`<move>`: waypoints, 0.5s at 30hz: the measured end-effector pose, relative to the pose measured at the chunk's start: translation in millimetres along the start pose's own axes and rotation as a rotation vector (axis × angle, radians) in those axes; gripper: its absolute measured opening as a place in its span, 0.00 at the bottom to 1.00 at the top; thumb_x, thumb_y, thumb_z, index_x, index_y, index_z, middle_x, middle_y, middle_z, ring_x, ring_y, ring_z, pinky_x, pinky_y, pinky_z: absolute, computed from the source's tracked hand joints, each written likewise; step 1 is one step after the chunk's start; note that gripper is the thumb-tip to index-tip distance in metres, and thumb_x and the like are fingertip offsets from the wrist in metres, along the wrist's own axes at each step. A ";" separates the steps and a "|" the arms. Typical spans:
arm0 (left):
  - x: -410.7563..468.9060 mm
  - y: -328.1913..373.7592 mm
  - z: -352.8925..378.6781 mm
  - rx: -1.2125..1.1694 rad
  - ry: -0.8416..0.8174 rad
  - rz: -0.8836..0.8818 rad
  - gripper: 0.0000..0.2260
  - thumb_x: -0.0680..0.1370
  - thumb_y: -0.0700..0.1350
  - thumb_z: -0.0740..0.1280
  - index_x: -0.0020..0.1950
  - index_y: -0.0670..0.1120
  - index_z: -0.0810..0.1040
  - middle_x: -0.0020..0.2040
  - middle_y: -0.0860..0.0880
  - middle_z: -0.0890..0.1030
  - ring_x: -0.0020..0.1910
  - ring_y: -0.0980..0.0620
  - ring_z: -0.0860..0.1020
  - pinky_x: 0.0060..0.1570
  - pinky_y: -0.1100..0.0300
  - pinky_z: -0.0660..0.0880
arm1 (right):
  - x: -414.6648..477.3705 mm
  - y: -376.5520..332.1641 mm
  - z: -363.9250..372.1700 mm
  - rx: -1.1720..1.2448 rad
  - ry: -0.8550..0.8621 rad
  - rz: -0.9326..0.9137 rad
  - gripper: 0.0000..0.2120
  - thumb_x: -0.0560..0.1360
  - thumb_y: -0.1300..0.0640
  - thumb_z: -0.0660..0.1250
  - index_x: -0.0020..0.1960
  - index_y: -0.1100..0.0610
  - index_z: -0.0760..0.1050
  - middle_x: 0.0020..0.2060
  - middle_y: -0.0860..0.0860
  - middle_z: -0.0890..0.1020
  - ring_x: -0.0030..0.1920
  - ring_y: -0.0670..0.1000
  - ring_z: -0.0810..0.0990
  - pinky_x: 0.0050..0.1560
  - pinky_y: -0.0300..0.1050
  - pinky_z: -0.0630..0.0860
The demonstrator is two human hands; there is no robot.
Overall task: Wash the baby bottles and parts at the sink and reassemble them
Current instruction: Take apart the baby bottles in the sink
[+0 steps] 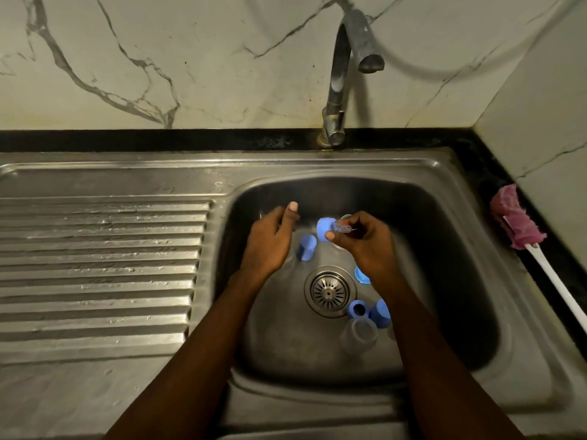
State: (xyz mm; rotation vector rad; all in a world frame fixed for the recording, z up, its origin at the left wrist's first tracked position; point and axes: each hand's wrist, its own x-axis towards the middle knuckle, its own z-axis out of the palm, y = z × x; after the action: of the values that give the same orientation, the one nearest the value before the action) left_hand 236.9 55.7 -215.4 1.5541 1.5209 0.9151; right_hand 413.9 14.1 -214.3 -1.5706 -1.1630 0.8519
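Both mid-frame over the sink (444,217): right hand (365,246) pinches clear teat (341,226) with blue collar (325,228); left hand (270,242) loosely curled, whether it holds anything cannot be told.

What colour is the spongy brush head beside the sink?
The brush head is pink, clearest in the head view.

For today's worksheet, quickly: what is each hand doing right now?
Left hand: fingers curled, contents cannot be told.
Right hand: pinching a blue-capped clear part.

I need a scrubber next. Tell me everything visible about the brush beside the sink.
The bottle brush has a pink, spongy-looking head and a long white, plastic-looking handle. It lies flat on the dark counter along the right rim of the sink, head toward the wall, handle running out of frame. Nothing holds it.
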 end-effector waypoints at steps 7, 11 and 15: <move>-4.6 21.8 14.3 -0.205 -0.297 -0.094 0.27 0.82 0.64 0.52 0.47 0.45 0.79 0.35 0.47 0.82 0.33 0.54 0.79 0.42 0.56 0.74 | 2.3 -19.6 10.9 0.056 -0.085 -0.204 0.08 0.70 0.60 0.76 0.46 0.61 0.80 0.41 0.56 0.84 0.44 0.57 0.84 0.49 0.61 0.80; -8.7 33.8 18.1 -0.363 -0.227 -0.198 0.24 0.84 0.60 0.50 0.34 0.52 0.74 0.28 0.48 0.78 0.35 0.49 0.76 0.43 0.55 0.74 | -1.1 -26.8 21.5 0.052 -0.123 -0.196 0.03 0.75 0.59 0.71 0.45 0.55 0.77 0.40 0.52 0.82 0.41 0.47 0.80 0.45 0.44 0.78; -12.1 30.2 16.5 0.030 -0.158 0.020 0.20 0.86 0.47 0.48 0.46 0.44 0.77 0.44 0.41 0.81 0.46 0.45 0.79 0.53 0.52 0.74 | -9.0 -31.4 32.2 -0.084 -0.104 -0.184 0.06 0.80 0.55 0.63 0.44 0.52 0.71 0.33 0.45 0.76 0.32 0.38 0.73 0.34 0.28 0.68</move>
State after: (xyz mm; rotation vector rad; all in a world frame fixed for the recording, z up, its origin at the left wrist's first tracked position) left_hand 264.8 43.1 -195.7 1.6261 1.4152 0.7648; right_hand 373.1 17.2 -193.6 -1.4744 -1.4105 0.7788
